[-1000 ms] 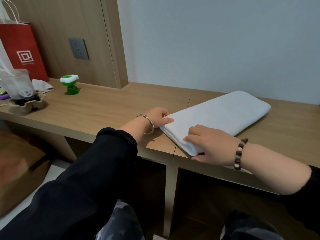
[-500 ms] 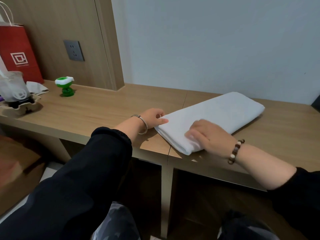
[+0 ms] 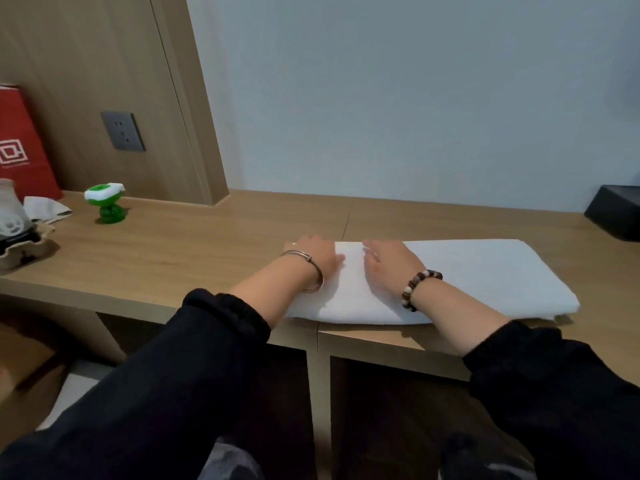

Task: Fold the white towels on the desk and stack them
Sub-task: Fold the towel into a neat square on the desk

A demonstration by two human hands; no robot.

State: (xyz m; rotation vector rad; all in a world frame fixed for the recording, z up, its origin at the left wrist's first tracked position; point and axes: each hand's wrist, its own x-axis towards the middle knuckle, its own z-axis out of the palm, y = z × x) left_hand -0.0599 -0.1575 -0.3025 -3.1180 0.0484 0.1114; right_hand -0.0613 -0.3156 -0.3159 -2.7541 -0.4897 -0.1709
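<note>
Two black sleeves (image 3: 214, 344) reach forward from the bottom edge, forearms bare. The left wrist wears a thin metal bangle (image 3: 311, 271), the right a bead bracelet (image 3: 420, 288). Both hands lie palm down on a folded white towel (image 3: 491, 278), fingers stretched away from the viewer and gripping nothing. The left hand (image 3: 317, 256) rests at the towel's left end, and the right hand (image 3: 391, 263) lies just beside it. The towel lies flat along the near edge of a wooden desk (image 3: 180, 258), a long rectangle running to the right. Further back on the left stand a green toy (image 3: 106, 202), a cup in a cardboard carrier (image 3: 12, 223) and a red bag (image 3: 20, 147); a black box (image 3: 616, 211) sits far right. Behind is a wood panel with a socket (image 3: 123, 130) and a pale wall.
</note>
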